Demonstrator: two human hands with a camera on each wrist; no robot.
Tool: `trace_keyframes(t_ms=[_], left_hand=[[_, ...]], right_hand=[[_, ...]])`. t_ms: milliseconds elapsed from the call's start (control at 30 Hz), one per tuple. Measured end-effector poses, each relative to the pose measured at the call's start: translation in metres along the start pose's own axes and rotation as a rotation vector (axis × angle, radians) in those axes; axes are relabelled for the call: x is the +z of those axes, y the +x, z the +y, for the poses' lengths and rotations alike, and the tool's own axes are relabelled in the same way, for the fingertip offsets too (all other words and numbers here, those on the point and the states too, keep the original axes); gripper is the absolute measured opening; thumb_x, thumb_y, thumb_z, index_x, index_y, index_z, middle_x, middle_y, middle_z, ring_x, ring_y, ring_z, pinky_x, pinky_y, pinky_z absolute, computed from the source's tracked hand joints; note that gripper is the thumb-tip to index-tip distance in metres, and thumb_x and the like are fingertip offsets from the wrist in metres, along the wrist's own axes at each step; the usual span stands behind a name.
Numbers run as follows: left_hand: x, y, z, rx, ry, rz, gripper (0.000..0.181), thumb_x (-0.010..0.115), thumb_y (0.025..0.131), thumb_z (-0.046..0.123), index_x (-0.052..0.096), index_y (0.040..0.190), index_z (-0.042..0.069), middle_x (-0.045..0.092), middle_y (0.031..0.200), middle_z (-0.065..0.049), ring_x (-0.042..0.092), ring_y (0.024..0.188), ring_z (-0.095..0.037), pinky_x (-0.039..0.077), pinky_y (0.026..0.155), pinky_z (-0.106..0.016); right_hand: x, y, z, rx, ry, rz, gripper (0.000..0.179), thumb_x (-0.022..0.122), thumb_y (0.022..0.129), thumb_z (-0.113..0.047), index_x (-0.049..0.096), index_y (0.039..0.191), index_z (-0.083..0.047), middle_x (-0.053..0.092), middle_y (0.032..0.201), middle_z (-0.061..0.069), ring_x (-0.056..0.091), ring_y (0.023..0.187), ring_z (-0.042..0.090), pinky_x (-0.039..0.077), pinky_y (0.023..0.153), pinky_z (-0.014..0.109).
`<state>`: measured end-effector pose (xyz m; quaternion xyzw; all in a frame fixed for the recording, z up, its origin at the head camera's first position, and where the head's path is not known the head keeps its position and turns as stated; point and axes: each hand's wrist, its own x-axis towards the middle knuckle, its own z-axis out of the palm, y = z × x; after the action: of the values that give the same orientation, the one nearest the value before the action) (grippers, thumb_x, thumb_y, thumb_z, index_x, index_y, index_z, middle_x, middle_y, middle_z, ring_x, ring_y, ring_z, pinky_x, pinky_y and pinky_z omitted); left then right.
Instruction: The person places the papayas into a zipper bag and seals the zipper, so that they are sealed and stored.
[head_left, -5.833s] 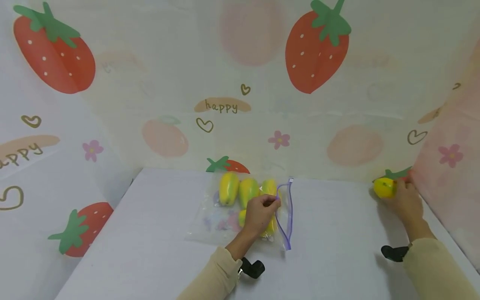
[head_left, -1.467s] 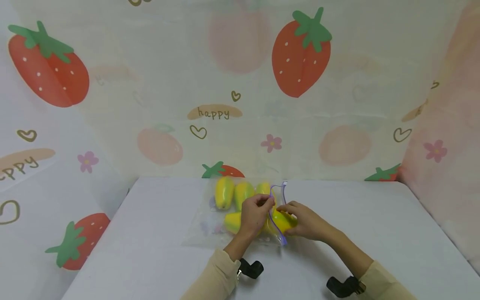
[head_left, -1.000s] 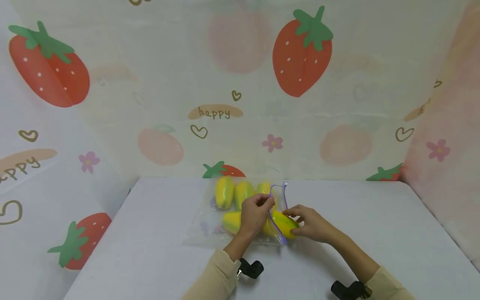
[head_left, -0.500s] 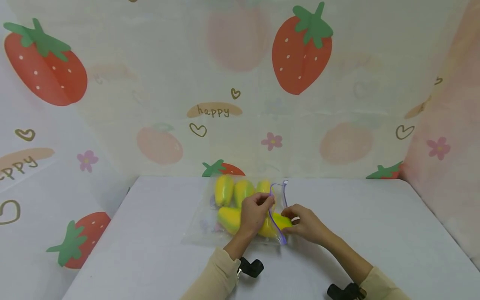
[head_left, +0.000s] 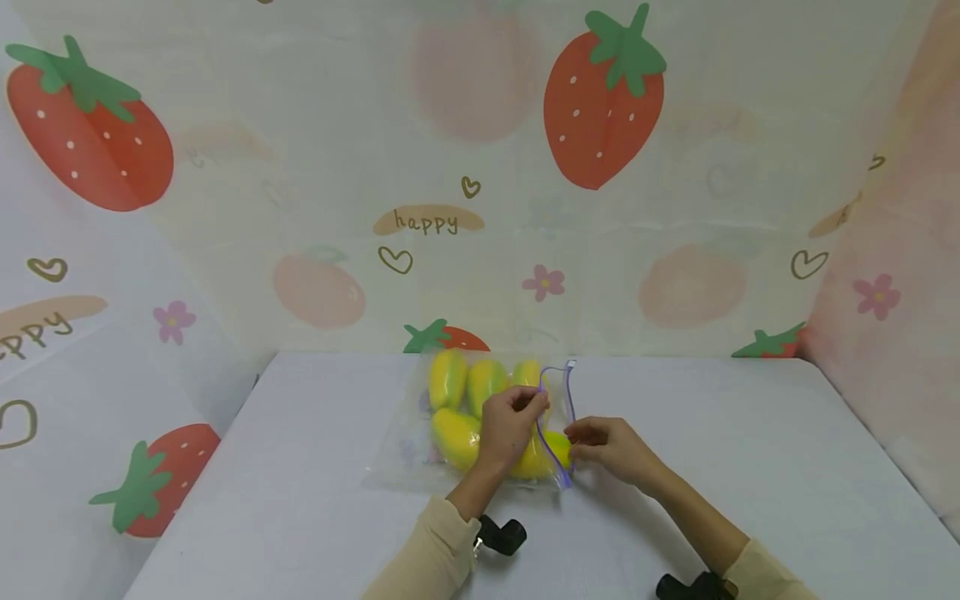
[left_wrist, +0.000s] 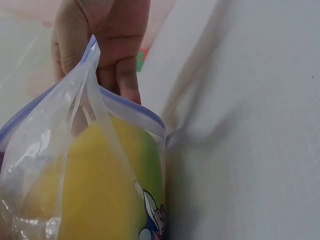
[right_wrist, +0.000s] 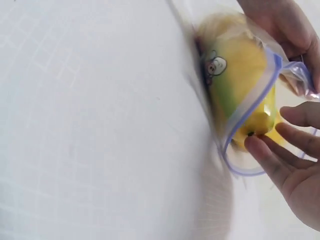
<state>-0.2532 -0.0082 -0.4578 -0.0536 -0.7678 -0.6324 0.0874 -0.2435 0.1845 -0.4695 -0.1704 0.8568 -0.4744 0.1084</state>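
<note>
A clear zip bag (head_left: 397, 467) with a purple zip edge lies on its side, its mouth toward the right. Several yellow-green, papaya-shaped fruits, such as the upper left fruit (head_left: 447, 379), are inside. My left hand (head_left: 510, 429) pinches the upper edge of the mouth and holds it raised. At the opening, my right hand (head_left: 618, 450) has its fingertips at the end of another yellow-green fruit (right_wrist: 245, 75), most of which is inside the bag. In the right wrist view, the right fingers (right_wrist: 262, 152) touch that end without wrapping round it. The left hand covers part of the bag.
The white table (head_left: 712, 417) carries the bag near its back edge. Behind it stands a backdrop (head_left: 600, 250) printed with strawberries, hearts and flowers. Black wrist-worn devices, such as the left one (head_left: 504, 536), hang below both sleeves.
The right hand brought a fruit from the far right to the bag mouth. Over the last second that fruit has slid leftward into the bag, shifting the lower left fruit. The left hand keeps its pinch.
</note>
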Motion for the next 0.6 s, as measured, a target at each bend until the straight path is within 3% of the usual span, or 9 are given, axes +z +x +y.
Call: trace_keyframes(t_ms=[233,467,600], left_hand=[[-0.0017,0.0005,0.0021,0.018,0.001,0.010,0.023,0.065,0.092,0.026,0.075,0.094,0.006,0.074,0.086,-0.006,0.061,0.075,-0.008,0.051,0.069,-0.017],[-0.0031,0.0005,0.0017,0.018,0.024,-0.004,0.024,0.065,0.092,0.027,0.075,0.094,0.006,0.074,0.086,-0.005,0.060,0.075,-0.007,0.050,0.069,-0.017],[-0.0030,-0.0009,0.0042,0.017,0.053,-0.005,0.023,0.064,0.092,0.027,0.075,0.094,0.007,0.074,0.085,-0.004,0.060,0.074,-0.007,0.050,0.068,-0.017]], right_hand=[[0.0029,-0.0022,0.0055,-0.004,0.123,-0.092,0.035,0.064,0.092,-0.013,0.062,0.121,0.006,0.066,0.121,0.023,0.066,0.108,0.027,0.053,0.087,0.025],[0.0058,-0.0024,0.0033,0.005,0.095,-0.026,0.032,0.067,0.089,-0.014,0.067,0.115,0.003,0.070,0.111,0.018,0.064,0.096,0.018,0.051,0.077,0.020],[0.0080,-0.0036,-0.0006,-0.040,0.054,-0.003,0.027,0.068,0.088,-0.013,0.070,0.109,0.003,0.072,0.105,0.017,0.064,0.088,0.013,0.051,0.073,0.020]])
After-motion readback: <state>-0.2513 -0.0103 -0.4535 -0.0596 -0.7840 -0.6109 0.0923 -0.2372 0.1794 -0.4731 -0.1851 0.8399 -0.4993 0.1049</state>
